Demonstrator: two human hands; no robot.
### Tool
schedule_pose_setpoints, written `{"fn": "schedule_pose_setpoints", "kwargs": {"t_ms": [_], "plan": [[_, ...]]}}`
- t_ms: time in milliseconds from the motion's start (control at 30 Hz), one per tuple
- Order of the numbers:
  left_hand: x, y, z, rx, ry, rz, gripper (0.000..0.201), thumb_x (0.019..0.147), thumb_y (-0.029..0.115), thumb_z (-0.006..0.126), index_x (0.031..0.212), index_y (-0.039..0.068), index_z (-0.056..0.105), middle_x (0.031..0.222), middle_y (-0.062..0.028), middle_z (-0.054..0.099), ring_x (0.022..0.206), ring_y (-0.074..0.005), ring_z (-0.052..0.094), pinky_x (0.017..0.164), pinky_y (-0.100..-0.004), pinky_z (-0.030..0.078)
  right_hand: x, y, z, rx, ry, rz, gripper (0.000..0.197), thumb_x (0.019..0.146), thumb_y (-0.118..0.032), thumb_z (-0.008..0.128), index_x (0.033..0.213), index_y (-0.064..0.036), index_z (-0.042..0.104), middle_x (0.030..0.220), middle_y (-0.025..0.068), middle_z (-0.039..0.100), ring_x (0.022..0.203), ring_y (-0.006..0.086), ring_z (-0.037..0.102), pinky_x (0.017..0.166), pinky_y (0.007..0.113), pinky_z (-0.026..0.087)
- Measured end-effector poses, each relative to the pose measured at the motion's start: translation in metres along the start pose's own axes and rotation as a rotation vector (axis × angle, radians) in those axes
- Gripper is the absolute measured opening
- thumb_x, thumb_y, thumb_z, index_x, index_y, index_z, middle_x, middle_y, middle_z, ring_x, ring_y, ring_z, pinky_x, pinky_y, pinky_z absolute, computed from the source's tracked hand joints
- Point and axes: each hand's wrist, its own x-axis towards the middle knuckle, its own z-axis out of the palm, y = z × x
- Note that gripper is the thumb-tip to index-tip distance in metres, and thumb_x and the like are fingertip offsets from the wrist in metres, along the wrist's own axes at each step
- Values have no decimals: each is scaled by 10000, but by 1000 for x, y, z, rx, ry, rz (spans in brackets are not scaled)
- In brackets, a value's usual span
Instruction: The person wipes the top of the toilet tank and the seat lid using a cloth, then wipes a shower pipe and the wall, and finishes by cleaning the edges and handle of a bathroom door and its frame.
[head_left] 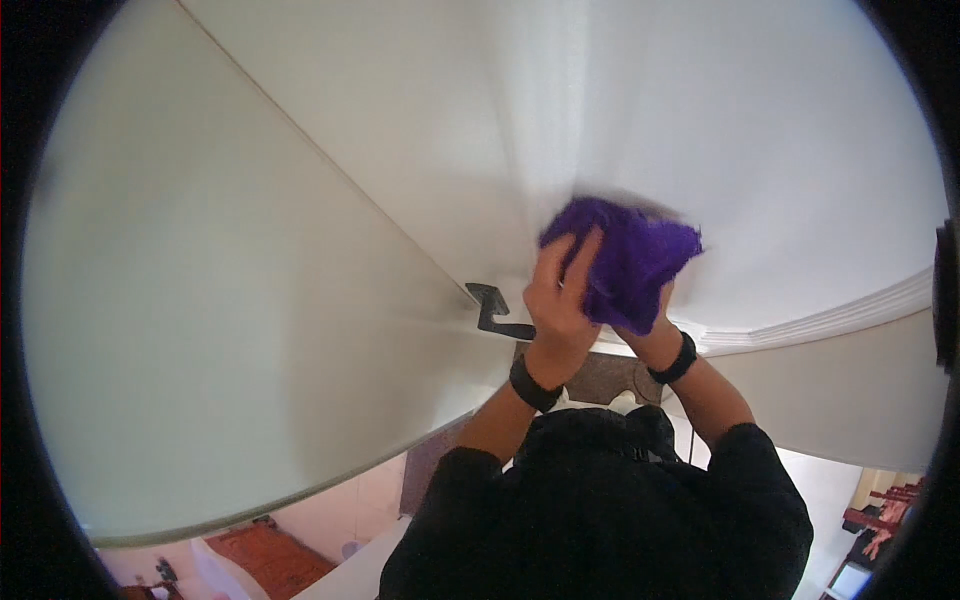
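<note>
A bunched purple cloth (640, 255) is between my two hands, up against or close to a pale, smooth surface (700, 130). My left hand (562, 300) has its fingers over the cloth's left side, gripping it. Most of my right hand (655, 330) is hidden behind the cloth's lower right part, where it holds on from below. Each wrist has a black band. Just left of my left hand, a dark door handle (490, 308) sticks out beside a long seam.
A wide cream panel (200, 300) fills the left side, meeting the pale surface along the seam. White ridged moulding (840, 325) curves along the right. Far below at lower left lies a reddish-brown surface (270, 560); at lower right are dark red items (885, 515).
</note>
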Motion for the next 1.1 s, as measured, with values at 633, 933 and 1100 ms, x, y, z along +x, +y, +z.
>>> {"fn": "schedule_pose_setpoints", "kwargs": {"t_ms": [633,933,1100], "plan": [[-122,-23,-83,184,-405,-558,576,690,53,705,1258,93,612,1173,-188,595,1085,-375,593,891,-431,511,-94,-23,27,-145,-609,268,598,733,-170,741,1284,-46,546,1334,211,513,1187,399,524,1038,434,434],[-151,-70,-98,288,-373,-678,569,698,50,604,1266,73,583,1251,-186,568,1119,-390,570,965,-424,477,-109,-5,94,-223,-622,97,504,742,-103,663,1207,25,518,1222,237,525,1150,433,504,1003,469,438],[-165,-53,-62,197,-413,-701,560,696,46,611,1253,97,599,1237,-185,574,1067,-393,598,904,-419,506,-120,9,53,-193,-622,286,506,736,-88,687,1207,-12,517,1186,195,547,1072,404,562,900,459,503]]}}
